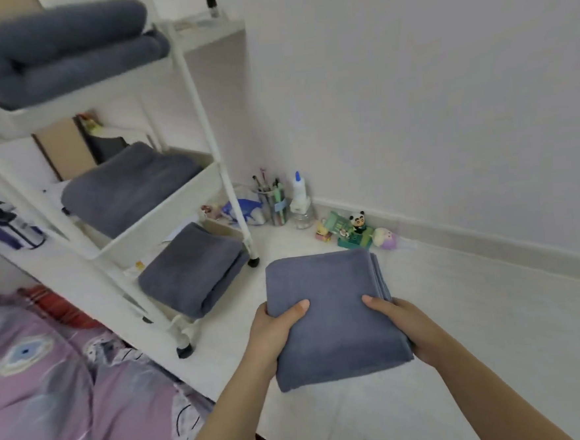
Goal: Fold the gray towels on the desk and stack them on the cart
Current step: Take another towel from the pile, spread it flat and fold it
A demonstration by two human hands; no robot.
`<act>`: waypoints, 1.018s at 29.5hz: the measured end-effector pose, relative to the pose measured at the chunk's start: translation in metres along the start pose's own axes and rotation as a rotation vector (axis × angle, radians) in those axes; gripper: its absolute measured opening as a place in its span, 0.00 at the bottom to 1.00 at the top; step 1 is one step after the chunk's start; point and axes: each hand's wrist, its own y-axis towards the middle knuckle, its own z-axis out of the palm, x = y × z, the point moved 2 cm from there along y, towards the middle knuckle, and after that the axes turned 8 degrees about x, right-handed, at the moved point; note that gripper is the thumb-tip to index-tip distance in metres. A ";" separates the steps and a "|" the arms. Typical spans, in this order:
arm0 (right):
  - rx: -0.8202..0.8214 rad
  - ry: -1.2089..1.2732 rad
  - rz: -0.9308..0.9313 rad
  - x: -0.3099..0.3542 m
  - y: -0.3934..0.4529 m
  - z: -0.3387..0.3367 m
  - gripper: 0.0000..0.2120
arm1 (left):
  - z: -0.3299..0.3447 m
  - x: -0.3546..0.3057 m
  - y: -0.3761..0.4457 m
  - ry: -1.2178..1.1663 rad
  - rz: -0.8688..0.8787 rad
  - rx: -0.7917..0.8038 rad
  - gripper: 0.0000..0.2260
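Clamped between left hand and right hand, the folded gray towel (layered edges beyond the right thumb) could splay if either loosens.

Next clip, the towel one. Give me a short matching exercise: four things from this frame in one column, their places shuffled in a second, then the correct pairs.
Things:
1. folded towel
2. rolled towels
3. glue bottle
4. panda figure

Places:
A. top tray of the cart
B. held between both hands, left hand and right hand
C. among small toys by the wall
D. next to the cup of pens

Pairs: 1-B, 2-A, 3-D, 4-C
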 end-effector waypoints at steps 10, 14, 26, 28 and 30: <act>0.185 -0.149 -0.036 0.094 0.103 0.128 0.06 | -0.134 -0.046 0.019 -0.259 0.127 -0.481 0.33; 0.245 -0.079 -0.049 0.115 0.132 0.150 0.03 | -0.155 -0.055 0.035 -0.422 0.143 -0.561 0.31; 0.247 0.184 -0.217 0.116 0.201 0.212 0.16 | -0.196 -0.074 0.085 -0.442 0.322 -0.917 0.28; 0.235 0.157 -0.217 0.107 0.212 0.221 0.20 | -0.206 -0.069 0.094 -0.315 0.329 -0.956 0.27; 0.143 0.033 -0.195 0.093 0.221 0.226 0.24 | -0.214 -0.052 0.104 -0.205 0.257 -0.976 0.36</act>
